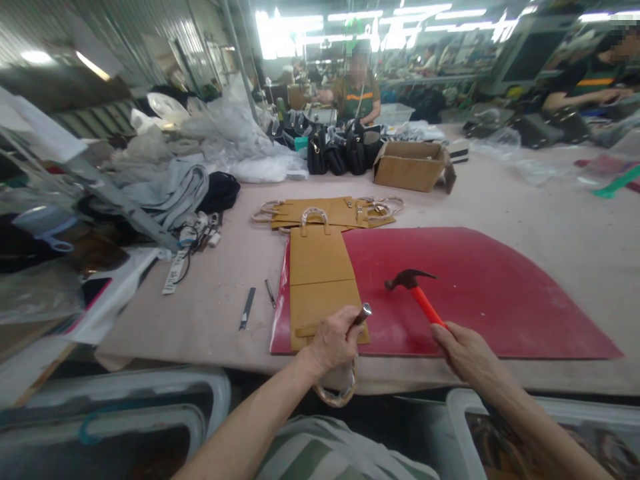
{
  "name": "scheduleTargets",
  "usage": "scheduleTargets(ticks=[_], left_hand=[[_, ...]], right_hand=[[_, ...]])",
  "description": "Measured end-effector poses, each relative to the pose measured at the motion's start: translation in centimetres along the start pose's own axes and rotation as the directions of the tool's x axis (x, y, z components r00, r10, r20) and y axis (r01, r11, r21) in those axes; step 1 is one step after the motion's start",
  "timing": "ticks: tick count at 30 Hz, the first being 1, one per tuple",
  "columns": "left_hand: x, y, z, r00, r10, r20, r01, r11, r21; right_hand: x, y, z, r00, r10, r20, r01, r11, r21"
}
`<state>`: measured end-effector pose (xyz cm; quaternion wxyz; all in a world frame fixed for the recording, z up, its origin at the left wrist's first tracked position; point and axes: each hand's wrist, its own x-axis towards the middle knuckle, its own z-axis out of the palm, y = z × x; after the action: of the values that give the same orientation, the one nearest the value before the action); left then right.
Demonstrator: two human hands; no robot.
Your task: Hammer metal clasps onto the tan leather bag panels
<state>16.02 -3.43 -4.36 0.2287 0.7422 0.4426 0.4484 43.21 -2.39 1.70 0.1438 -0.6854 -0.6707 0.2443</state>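
Note:
My left hand (334,340) is closed around a short metal punch (363,313), resting over the near end of a tan bag panel (323,267). The punch's shiny top points up and to the right; its lower end is hidden by my hand. Plastic-wrapped handles stick out at both ends of the panel, the near one (340,393) hanging past the table edge. My right hand (463,347) grips a claw hammer (425,300) by its orange handle. The hammer head is above the red board (475,287), to the right of the panel and apart from the punch.
More tan bag pieces (320,212) lie behind the board. A flat blade (247,309) and a thin dark tool (270,293) are on the left. Farther back stand black bags (345,153) and a cardboard box (413,167). Plastic bins (215,387) sit below the table edge. People work beyond.

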Motion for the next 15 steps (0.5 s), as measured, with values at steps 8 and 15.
scheduleTargets(ticks=[8, 15], left_hand=[[-0.4, 0.6, -0.1, 0.996, -0.094, 0.012, 0.094, 0.996, 0.000], [1.6, 0.4, -0.5, 0.795, -0.578, -0.182, 0.460, 0.771, -0.440]], right_hand=[[-0.8, -3.4, 7.0, 0.834, -0.410, -0.368, 0.363, 0.912, -0.192], [-4.2, -7.9, 12.3, 0.892, -0.372, -0.255, 0.340, 0.926, -0.163]])
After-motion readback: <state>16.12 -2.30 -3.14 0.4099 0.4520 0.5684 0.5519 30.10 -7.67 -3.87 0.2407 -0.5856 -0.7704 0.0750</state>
